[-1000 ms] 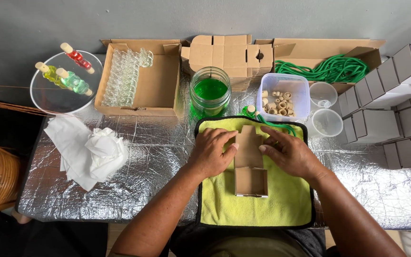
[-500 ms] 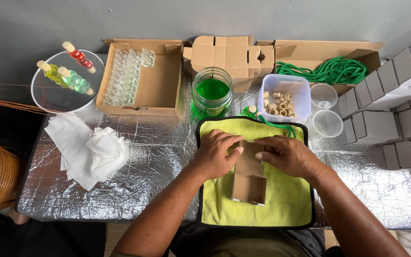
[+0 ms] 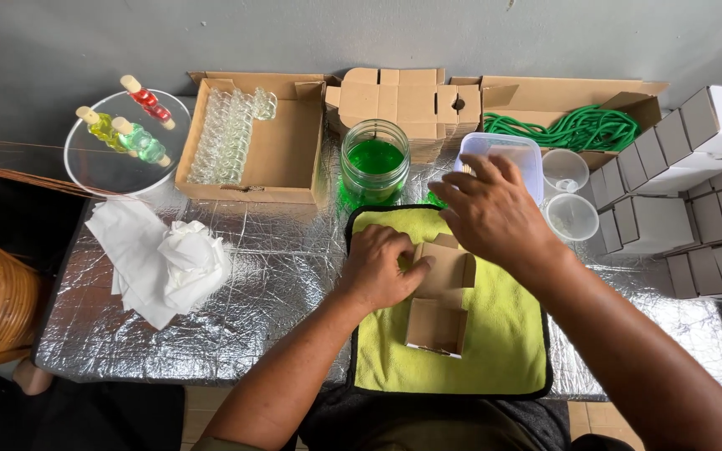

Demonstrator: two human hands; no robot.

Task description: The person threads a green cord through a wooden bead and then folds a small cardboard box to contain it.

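A small brown cardboard box (image 3: 439, 305) lies with its flaps unfolded on a yellow-green cloth (image 3: 495, 351) in front of me. My left hand (image 3: 380, 267) presses on the box's left side and holds it down. My right hand (image 3: 486, 213) hovers above the box's far end with fingers spread, holding nothing, in front of a clear plastic tub (image 3: 503, 159).
A jar of green liquid (image 3: 375, 163) stands behind the cloth. Further off are a cardboard tray of small glass bottles (image 3: 231, 138), flat brown box blanks (image 3: 399, 104), green cord (image 3: 574, 129), two clear cups (image 3: 566, 192), stacked white boxes (image 3: 695, 179), crumpled white tissue (image 3: 165, 259) and a glass dish with filled bottles (image 3: 123, 138).
My right hand has lifted off the box and moved up toward the plastic tub. My left hand stays on the box.
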